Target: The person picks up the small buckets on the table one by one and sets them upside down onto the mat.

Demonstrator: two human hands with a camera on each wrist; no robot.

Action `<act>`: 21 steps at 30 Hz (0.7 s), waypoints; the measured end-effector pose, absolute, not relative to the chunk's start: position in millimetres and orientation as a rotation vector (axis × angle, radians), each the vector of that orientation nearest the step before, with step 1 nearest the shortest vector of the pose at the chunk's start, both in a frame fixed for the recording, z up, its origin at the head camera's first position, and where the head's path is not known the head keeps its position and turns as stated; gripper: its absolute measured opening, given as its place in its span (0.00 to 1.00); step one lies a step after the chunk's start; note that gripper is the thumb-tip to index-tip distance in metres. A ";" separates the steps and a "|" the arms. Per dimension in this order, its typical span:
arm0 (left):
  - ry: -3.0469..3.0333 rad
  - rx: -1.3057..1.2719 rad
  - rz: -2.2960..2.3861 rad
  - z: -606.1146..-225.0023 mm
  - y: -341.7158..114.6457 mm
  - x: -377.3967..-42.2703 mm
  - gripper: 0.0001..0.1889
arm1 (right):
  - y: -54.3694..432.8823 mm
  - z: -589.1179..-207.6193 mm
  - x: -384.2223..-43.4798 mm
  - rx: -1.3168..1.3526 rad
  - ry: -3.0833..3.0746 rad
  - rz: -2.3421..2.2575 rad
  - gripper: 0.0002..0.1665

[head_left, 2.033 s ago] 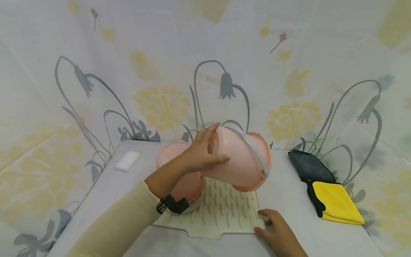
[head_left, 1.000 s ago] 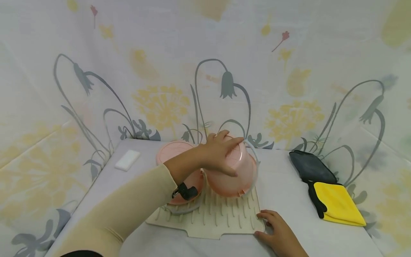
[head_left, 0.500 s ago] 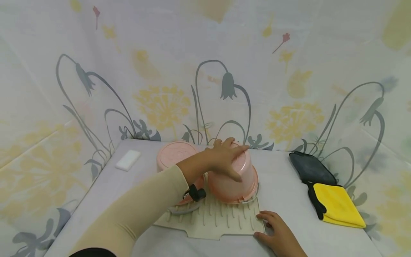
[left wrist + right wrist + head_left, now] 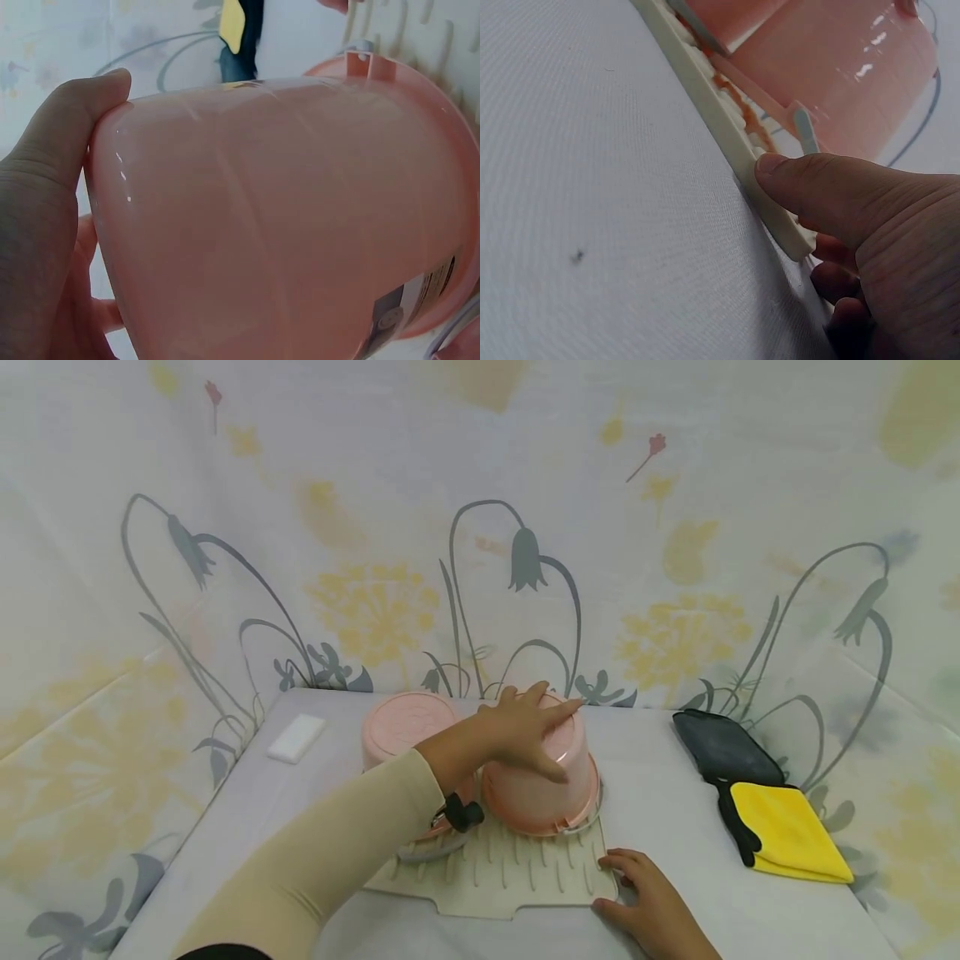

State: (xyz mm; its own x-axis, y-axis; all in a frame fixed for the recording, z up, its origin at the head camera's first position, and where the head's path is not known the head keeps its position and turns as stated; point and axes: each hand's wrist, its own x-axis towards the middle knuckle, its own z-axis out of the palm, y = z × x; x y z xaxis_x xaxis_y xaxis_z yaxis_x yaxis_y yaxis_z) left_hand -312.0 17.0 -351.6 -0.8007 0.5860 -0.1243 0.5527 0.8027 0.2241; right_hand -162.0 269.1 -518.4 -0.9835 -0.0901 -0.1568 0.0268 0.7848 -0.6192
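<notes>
A pink bucket (image 4: pixel 536 793) stands upside down on the right part of a cream ridged drying mat (image 4: pixel 517 872). My left hand (image 4: pixel 517 727) grips its upturned base from above, fingers spread over it; in the left wrist view the thumb lies at the base's edge. The bucket's rim is down on the mat, with its pale handle at the rim. A second pink bucket (image 4: pixel 405 727), also upside down, stands to the left, partly hidden by my left forearm. My right hand (image 4: pixel 648 897) holds the mat's near right corner, with the thumb on its edge (image 4: pixel 769 202) in the right wrist view.
A white sponge-like block (image 4: pixel 297 738) lies at the back left of the white-covered table (image 4: pixel 652 777). On the right are a dark folded cloth or pouch (image 4: pixel 727 749) and a yellow cloth with black edging (image 4: pixel 787 831). A flower-patterned curtain (image 4: pixel 480 527) hangs behind.
My left hand has turned the right-hand bucket from tilted in the air to upside down and lowered it onto the mat. My right hand has stayed at the mat's corner.
</notes>
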 end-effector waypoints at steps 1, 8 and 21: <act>2.802 0.885 0.266 -352.2 18.1 -311.8 0.57 | 269.2 -518.1 -162.0 -0.043 2.795 -0.972 0.35; 2.818 0.837 0.312 -359.8 24.7 -312.3 0.55 | 269.8 -520.2 -161.7 -0.036 2.794 -0.970 0.35; 2.866 0.649 0.360 -364.9 26.4 -317.5 0.53 | 270.2 -521.7 -160.9 -0.099 2.806 -1.019 0.33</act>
